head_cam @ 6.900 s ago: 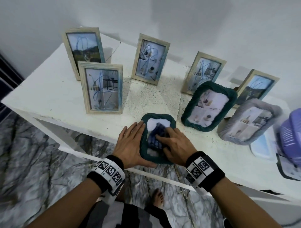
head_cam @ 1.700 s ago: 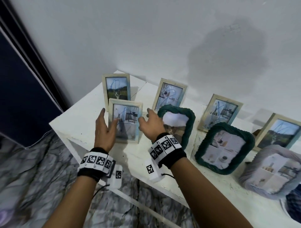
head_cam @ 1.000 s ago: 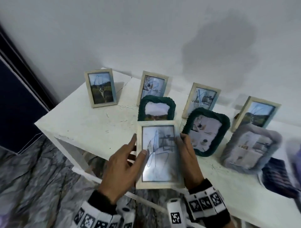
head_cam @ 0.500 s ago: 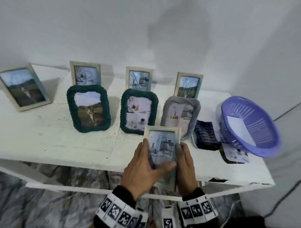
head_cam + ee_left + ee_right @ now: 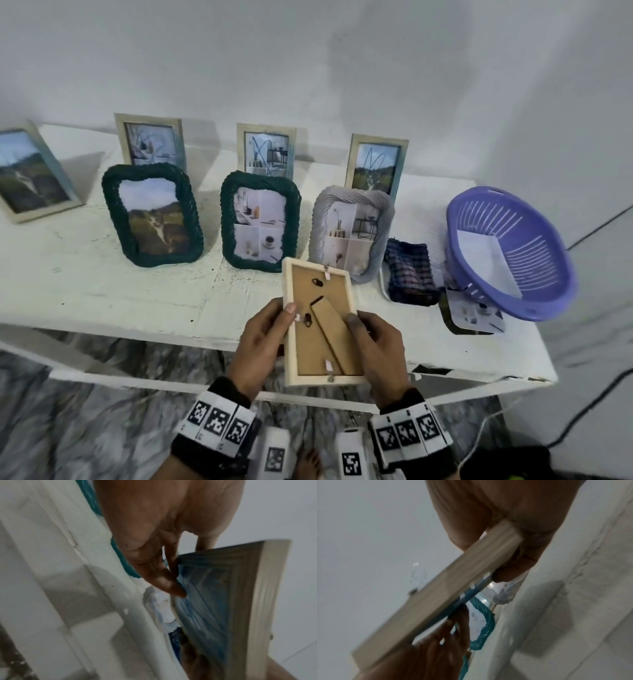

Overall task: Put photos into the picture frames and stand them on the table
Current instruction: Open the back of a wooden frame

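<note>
I hold a pale wooden picture frame [image 5: 318, 325] back side up over the table's front edge, its brown backing board and folded stand leg showing. My left hand [image 5: 262, 346] grips its left edge, thumb on the backing, fingers under the glass [image 5: 204, 601]. My right hand [image 5: 376, 346] grips the right edge [image 5: 453, 588], thumb on the stand leg. Several filled frames stand on the white table [image 5: 102, 294]: two green woven ones [image 5: 152, 214] [image 5: 260, 219], a grey one [image 5: 352, 233], and wooden ones along the wall.
A purple plastic basket [image 5: 510, 253] with a white sheet inside sits at the table's right end. A dark checked cloth [image 5: 409, 274] and loose photo prints [image 5: 474, 317] lie beside it. A black cable runs over the marble floor at right.
The wooden frame has been flipped over: its glass faced up half a second ago, its backing faces up now. Before that I lifted it from the table's left and carried it right.
</note>
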`<control>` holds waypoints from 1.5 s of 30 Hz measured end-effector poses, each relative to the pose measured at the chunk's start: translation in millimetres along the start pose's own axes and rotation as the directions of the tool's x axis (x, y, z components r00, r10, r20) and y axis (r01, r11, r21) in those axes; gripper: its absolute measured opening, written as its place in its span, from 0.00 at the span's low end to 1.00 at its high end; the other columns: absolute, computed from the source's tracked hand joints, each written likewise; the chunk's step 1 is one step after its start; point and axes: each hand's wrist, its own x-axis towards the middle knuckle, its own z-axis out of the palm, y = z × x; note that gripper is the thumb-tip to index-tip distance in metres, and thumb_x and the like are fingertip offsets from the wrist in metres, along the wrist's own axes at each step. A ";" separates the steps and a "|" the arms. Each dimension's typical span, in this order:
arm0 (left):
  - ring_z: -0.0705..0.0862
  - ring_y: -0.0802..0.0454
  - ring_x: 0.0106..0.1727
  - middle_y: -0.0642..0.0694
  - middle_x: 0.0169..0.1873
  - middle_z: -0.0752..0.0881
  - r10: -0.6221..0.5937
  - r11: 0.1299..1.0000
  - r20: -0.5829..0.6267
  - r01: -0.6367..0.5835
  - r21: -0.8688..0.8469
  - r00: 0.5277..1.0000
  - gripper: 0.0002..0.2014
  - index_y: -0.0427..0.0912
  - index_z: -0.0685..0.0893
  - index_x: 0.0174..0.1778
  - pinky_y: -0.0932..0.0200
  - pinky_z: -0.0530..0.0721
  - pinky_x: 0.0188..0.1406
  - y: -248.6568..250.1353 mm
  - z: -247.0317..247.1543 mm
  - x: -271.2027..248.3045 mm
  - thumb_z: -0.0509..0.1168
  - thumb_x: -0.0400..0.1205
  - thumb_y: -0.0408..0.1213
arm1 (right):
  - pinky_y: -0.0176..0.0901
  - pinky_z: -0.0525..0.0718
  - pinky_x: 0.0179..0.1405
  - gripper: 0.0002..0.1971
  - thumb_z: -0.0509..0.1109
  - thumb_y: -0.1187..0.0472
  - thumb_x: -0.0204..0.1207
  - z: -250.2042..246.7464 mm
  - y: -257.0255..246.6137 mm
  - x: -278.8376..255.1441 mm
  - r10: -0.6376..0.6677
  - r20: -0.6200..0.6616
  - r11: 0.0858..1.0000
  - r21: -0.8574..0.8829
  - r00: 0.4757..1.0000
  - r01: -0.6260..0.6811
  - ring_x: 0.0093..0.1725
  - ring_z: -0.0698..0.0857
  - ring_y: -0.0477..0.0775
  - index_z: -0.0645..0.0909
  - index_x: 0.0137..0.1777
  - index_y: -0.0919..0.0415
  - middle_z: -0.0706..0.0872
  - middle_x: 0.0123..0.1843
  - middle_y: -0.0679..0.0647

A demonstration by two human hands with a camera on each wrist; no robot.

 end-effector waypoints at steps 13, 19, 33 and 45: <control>0.87 0.51 0.50 0.42 0.51 0.90 0.213 0.600 -0.098 -0.051 0.799 0.972 0.13 0.43 0.90 0.60 0.62 0.80 0.53 -37.8 -24.2 28.6 0.69 0.83 0.43 | 0.35 0.69 0.41 0.16 0.70 0.51 0.78 -1.4 17.1 10.1 -0.016 -0.009 0.901 -0.434 1.000 0.011 0.46 0.85 0.53 0.83 0.61 0.60 0.89 0.44 0.56; 0.83 0.51 0.45 0.48 0.46 0.84 0.226 0.488 0.008 -0.120 0.864 0.974 0.19 0.47 0.82 0.70 0.54 0.83 0.49 -44.9 -28.9 37.7 0.66 0.84 0.47 | 0.41 0.73 0.45 0.17 0.69 0.54 0.79 1.7 24.3 18.4 -0.082 0.017 0.824 -0.561 0.996 0.077 0.49 0.84 0.58 0.81 0.63 0.62 0.87 0.47 0.60; 0.83 0.50 0.51 0.53 0.49 0.79 0.215 0.379 0.053 -0.133 0.916 0.975 0.35 0.57 0.71 0.79 0.53 0.82 0.45 -54.3 -30.5 52.2 0.45 0.78 0.66 | 0.48 0.80 0.56 0.26 0.67 0.62 0.74 11.0 13.3 31.2 -0.046 0.117 0.866 -0.490 0.992 0.098 0.57 0.80 0.57 0.70 0.73 0.55 0.72 0.63 0.55; 0.81 0.51 0.48 0.53 0.45 0.77 0.218 0.392 0.080 -0.162 0.905 0.973 0.37 0.54 0.72 0.79 0.57 0.78 0.41 -54.0 -32.6 56.5 0.45 0.77 0.66 | 0.18 0.73 0.42 0.31 0.67 0.69 0.75 -9.8 28.9 32.2 -0.122 0.311 0.877 -0.411 0.943 0.249 0.38 0.80 0.39 0.68 0.78 0.57 0.71 0.64 0.52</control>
